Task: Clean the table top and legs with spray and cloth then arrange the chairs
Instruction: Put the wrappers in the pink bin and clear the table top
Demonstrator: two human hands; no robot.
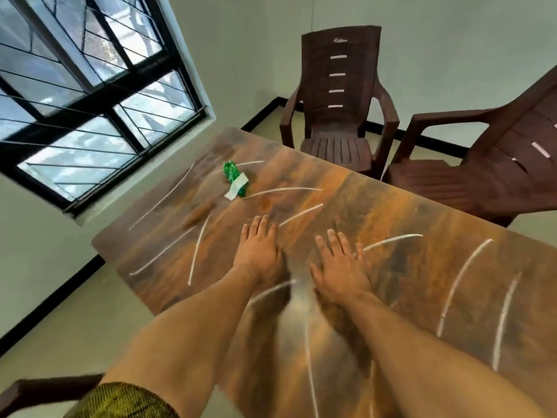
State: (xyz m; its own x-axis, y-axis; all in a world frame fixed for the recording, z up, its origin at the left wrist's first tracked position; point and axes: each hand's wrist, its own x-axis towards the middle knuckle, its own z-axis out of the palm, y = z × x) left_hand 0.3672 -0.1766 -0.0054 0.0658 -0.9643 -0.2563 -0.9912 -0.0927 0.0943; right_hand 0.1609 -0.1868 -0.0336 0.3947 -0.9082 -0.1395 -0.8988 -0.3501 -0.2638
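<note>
You are spreading both hands flat over the counter (391, 206), fingers (262, 226) straight and holding nothing. The green bottle (234, 179) is lying on its side beyond your left hand (257, 248), slightly leftward, its long axis pointing roughly away from you. Your right hand (340, 267) is sitting farther from it.

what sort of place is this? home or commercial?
Probably a dining room in a home, though that is not certain. A wood-patterned table has an armchair at its far end and a second armchair at its side, both brown plastic. A barred window sits in a bare painted wall.
</note>
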